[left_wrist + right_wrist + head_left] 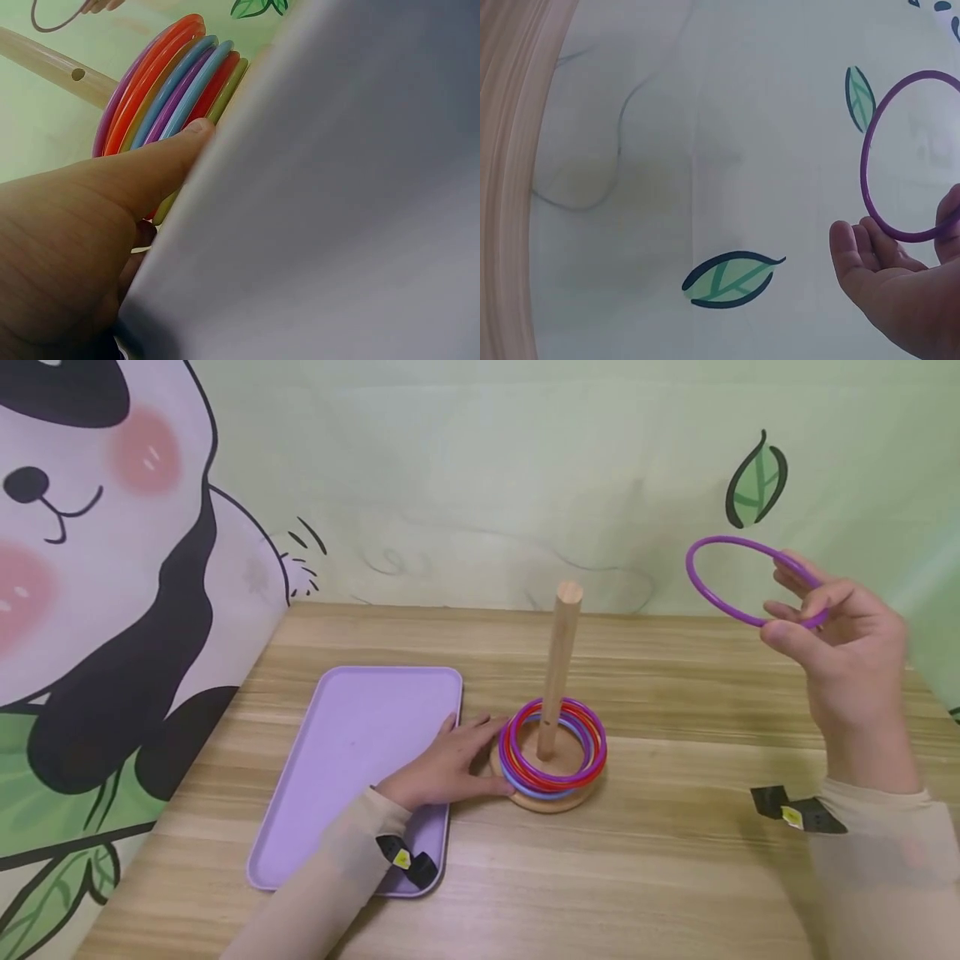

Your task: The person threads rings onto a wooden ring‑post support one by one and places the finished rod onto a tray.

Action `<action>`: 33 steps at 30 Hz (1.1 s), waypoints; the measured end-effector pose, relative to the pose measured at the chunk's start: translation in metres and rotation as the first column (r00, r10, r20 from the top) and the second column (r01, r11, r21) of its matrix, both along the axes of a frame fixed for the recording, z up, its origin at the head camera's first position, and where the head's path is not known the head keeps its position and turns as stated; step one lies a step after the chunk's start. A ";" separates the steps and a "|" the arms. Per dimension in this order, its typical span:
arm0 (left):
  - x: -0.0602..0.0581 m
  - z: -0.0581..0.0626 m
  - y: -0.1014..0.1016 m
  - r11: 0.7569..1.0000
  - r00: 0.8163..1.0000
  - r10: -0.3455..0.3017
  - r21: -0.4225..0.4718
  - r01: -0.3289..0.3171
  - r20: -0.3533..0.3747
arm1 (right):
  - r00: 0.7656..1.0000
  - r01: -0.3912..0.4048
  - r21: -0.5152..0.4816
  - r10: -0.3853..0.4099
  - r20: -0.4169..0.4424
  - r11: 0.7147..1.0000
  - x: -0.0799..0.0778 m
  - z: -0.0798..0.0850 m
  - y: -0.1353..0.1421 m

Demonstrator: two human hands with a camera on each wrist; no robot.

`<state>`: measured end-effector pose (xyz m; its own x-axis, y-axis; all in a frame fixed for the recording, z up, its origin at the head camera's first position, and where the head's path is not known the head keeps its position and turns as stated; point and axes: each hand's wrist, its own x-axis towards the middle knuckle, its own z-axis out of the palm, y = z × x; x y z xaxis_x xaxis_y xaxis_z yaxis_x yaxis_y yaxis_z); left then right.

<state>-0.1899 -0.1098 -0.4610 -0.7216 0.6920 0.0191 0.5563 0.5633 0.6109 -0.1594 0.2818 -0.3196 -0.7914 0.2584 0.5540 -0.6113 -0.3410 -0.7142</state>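
A wooden peg stands upright on a round wooden base. Stacked around its foot are several thin plastic rings in purple, red, orange, blue and green, with a purple one on top. My left hand holds the stand by its left side, thumb in front and fingers behind, right at the rings; some fingers are hidden. In the left wrist view the thumb lies against the lower rings. Raised at the right, my right hand pinches a purple ring between thumb and fingers, well above the table.
A light purple tray lies left of the stand, with my left forearm across it. The wooden table meets a light green wall covering with a printed panda and leaves.
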 end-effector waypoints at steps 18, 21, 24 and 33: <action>-0.003 -0.002 0.003 1.000 1.000 -0.009 -0.017 0.010 0.012 | 0.995 -0.078 -0.001 0.078 -0.061 0.997 0.007 0.009 -0.024; -0.001 -0.001 0.003 1.000 1.000 -0.010 -0.012 0.010 0.010 | 0.994 -0.078 0.009 0.078 -0.078 0.997 0.008 0.012 -0.029; -0.001 0.000 0.002 1.000 1.000 -0.009 -0.007 0.009 -0.002 | 0.992 -0.087 0.013 0.088 -0.090 0.996 0.007 0.015 -0.036; -0.001 0.000 0.000 1.000 1.000 -0.006 -0.007 0.007 0.007 | 0.985 -0.118 0.051 0.123 -0.118 0.992 -0.001 0.024 -0.059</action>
<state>-0.1913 -0.1096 -0.4611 -0.7172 0.6968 0.0092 0.5556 0.5637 0.6112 -0.1603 0.2223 -0.2956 -0.7416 0.1383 0.6564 -0.6505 -0.3873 -0.6533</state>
